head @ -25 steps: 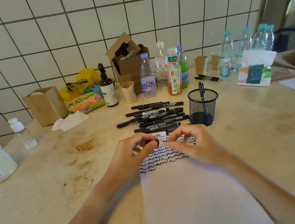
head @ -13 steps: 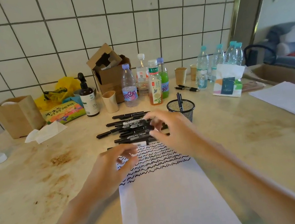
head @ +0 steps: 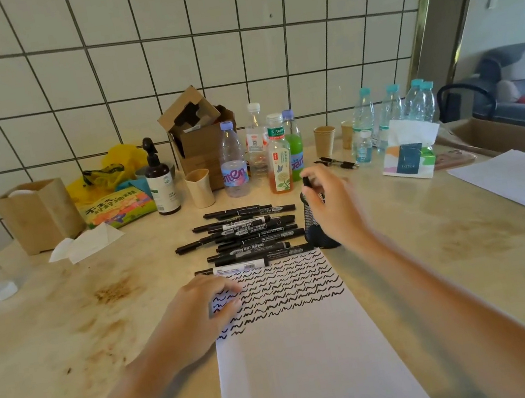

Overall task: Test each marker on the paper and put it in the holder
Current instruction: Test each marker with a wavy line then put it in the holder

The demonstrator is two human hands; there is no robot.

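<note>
Task partly done, judging by the layout. The paper point(head: 296, 349) carries about 7 rows of black squiggles across its top part, so plenty of testing has happened, yet a pile of roughly 10 black markers point(head: 246, 233) lies on the table point(head: 68, 335) just beyond the sheet's far edge, waiting. The right hand point(head: 333, 207) is over the mesh holder point(head: 319, 234), thumb and fingers pinching 1 marker point(head: 306, 181) by its upper end, with its lower part hidden behind the hand; looks like mid-drop into the cup. How many markers sit inside cannot be told, since the hand covers the opening. The left hand point(head: 200, 313) rests on the paper's left edge, fingers loosely curled, holding nothing, pinning the sheet.

Versus 0.5 s back: the right hand was above the marker pile, short of the holder; now it has reached the holder. The left hand has settled lower onto the paper. The pile looks unchanged.
</note>
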